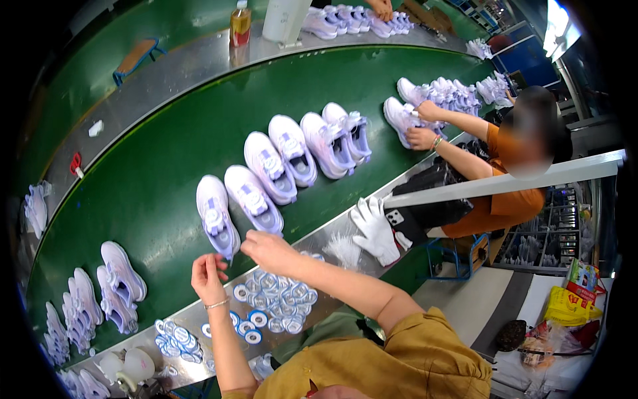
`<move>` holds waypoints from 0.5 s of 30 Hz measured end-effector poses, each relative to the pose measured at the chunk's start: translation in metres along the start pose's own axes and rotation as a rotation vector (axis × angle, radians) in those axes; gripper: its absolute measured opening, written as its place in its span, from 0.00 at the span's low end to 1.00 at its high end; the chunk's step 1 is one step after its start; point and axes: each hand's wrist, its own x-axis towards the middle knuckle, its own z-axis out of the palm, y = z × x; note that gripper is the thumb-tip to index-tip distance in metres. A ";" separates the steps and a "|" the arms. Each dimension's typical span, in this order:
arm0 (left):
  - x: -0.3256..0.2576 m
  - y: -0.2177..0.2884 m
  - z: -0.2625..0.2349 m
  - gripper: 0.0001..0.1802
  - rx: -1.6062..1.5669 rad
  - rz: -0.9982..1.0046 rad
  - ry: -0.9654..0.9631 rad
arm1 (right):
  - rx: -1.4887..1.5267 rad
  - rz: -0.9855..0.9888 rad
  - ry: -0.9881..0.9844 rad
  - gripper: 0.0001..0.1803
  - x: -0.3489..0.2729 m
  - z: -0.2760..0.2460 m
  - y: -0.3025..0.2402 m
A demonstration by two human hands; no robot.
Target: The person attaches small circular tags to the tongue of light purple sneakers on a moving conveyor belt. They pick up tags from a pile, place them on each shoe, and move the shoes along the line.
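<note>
A pair of pale lilac sneakers lies on the green conveyor belt in front of me, toes pointing away: the left shoe (214,211) and the right shoe (253,199). My left hand (209,276) is at the left shoe's heel, fingers curled and tips together. Just to its right, my right hand (267,251) has its fingers bent and pressed together beside the right shoe's heel. Whatever either hand pinches is too small or hidden to make out. Below my hands, many round discs with blue-and-white rims (282,296) are heaped on the metal ledge (332,256).
More sneakers (282,149) stand to the right on the belt, others (119,282) at left. A co-worker (492,153) handles shoes farther right. A white glove (375,229) and a bundle of clear plastic fasteners (342,251) lie on the ledge. A white bar (505,179) crosses at right.
</note>
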 end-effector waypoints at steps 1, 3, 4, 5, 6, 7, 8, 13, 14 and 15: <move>0.002 -0.007 -0.003 0.08 -0.015 -0.053 -0.014 | 0.067 -0.028 0.035 0.06 0.002 0.000 0.001; 0.005 -0.011 -0.007 0.09 -0.037 -0.113 -0.043 | 0.138 -0.120 0.089 0.10 0.008 -0.005 0.006; 0.004 -0.010 -0.006 0.10 -0.041 -0.148 -0.057 | 0.212 -0.130 0.092 0.11 0.010 -0.005 0.005; 0.005 -0.007 -0.004 0.12 -0.067 -0.123 -0.101 | 0.232 -0.118 0.094 0.11 0.014 -0.008 0.005; 0.005 -0.008 -0.004 0.12 -0.039 -0.084 -0.133 | 0.302 -0.102 0.123 0.11 0.016 -0.005 0.006; 0.007 -0.009 -0.004 0.12 -0.007 -0.045 -0.164 | 0.376 -0.085 0.152 0.10 0.019 0.002 0.009; 0.009 -0.009 -0.003 0.13 0.023 -0.006 -0.195 | 0.449 -0.069 0.181 0.10 0.020 0.007 0.010; 0.010 0.003 0.009 0.07 -0.096 -0.048 -0.097 | 1.077 0.340 0.101 0.05 0.028 0.027 0.009; 0.007 0.001 0.004 0.07 -0.068 -0.066 -0.113 | 1.108 0.381 0.053 0.04 0.028 0.029 0.015; 0.009 0.001 0.005 0.07 -0.057 -0.065 -0.126 | 1.151 0.376 0.076 0.04 0.030 0.028 0.014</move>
